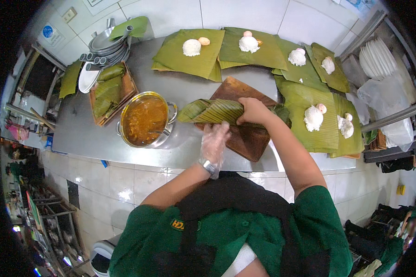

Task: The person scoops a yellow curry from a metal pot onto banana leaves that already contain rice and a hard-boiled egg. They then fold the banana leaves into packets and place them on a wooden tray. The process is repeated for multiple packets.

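Observation:
A rolled banana-leaf parcel (210,110) lies lengthwise above a square wooden board (247,141). My left hand (215,139), in a clear plastic glove, has its fingers against the parcel's near side. From above, my bare right hand (254,111) grips the roll, thumb toward me and fingers over the top. More folded leaf shows to the right, partly behind my right forearm. Left of the parcel stands a steel pot (145,120) of orange-brown stew, with a utensil handle sticking out of it.
Leaf sheets (187,44) bearing rice mounds (313,118) and eggs (321,108) line the table's back and right. Finished leaf parcels (107,94) lie on a wooden tray at left, near stacked metal pans (108,44) and a white oval plate (88,77). White plates (378,57) stand on the right rack.

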Demonstrator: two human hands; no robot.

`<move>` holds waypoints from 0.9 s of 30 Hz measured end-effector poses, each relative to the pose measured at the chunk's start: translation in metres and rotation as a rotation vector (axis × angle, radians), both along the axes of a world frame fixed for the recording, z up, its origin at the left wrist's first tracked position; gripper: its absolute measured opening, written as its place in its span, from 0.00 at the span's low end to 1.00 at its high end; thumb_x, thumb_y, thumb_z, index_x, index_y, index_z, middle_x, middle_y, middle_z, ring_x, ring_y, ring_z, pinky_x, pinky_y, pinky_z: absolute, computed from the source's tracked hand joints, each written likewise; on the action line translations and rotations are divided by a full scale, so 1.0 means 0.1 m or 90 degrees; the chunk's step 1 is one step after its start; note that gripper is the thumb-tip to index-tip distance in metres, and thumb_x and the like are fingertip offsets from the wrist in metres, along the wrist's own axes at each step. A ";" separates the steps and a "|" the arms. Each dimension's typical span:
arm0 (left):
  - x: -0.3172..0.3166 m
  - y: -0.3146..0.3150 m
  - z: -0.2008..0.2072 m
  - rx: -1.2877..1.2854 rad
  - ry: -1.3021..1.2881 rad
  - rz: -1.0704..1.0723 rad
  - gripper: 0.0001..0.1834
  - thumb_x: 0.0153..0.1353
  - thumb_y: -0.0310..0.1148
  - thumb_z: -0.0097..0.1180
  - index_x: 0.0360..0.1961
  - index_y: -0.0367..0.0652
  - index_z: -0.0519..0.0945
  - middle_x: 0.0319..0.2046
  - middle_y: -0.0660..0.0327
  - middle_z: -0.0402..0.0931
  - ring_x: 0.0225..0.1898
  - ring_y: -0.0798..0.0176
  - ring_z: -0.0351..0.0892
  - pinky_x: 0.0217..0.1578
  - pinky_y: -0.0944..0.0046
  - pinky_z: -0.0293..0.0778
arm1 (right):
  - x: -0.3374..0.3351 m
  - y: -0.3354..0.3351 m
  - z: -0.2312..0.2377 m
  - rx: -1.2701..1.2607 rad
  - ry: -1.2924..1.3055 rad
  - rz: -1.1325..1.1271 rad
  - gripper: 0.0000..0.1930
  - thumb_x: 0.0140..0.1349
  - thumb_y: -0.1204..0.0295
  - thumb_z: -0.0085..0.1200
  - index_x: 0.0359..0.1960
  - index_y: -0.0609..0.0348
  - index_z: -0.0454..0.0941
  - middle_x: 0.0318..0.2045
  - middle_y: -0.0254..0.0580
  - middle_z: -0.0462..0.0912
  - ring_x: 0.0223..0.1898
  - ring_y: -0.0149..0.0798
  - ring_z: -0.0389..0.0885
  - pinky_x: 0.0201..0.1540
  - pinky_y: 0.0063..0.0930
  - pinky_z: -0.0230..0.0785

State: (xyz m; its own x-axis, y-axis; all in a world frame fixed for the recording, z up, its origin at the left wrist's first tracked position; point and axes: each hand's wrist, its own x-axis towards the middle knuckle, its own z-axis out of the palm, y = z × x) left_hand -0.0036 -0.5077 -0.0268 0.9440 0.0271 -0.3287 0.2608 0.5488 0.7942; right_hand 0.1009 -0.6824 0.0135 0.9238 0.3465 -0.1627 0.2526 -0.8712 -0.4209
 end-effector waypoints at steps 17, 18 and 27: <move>0.58 -0.04 0.06 0.088 -0.109 0.200 0.29 0.53 0.22 0.68 0.57 0.37 0.72 0.49 0.57 0.79 0.47 0.59 0.79 0.49 0.58 0.76 | -0.09 0.10 0.04 0.004 0.063 0.001 0.28 0.40 0.61 0.71 0.45 0.56 0.76 0.43 0.50 0.84 0.51 0.54 0.79 0.54 0.54 0.62; 0.58 -0.04 0.06 0.150 -0.114 0.190 0.29 0.53 0.22 0.67 0.58 0.37 0.71 0.49 0.58 0.79 0.47 0.59 0.80 0.47 0.58 0.77 | -0.10 0.11 0.03 0.003 0.053 0.002 0.28 0.39 0.61 0.71 0.44 0.56 0.76 0.42 0.50 0.84 0.50 0.54 0.79 0.54 0.53 0.62; 0.69 0.17 0.15 0.965 -0.375 0.036 0.37 0.46 0.26 0.63 0.61 0.35 0.67 0.44 0.44 0.80 0.47 0.41 0.79 0.45 0.48 0.74 | -0.12 0.28 -0.05 -0.037 0.029 0.020 0.27 0.42 0.61 0.70 0.44 0.57 0.74 0.39 0.47 0.84 0.49 0.52 0.80 0.51 0.55 0.60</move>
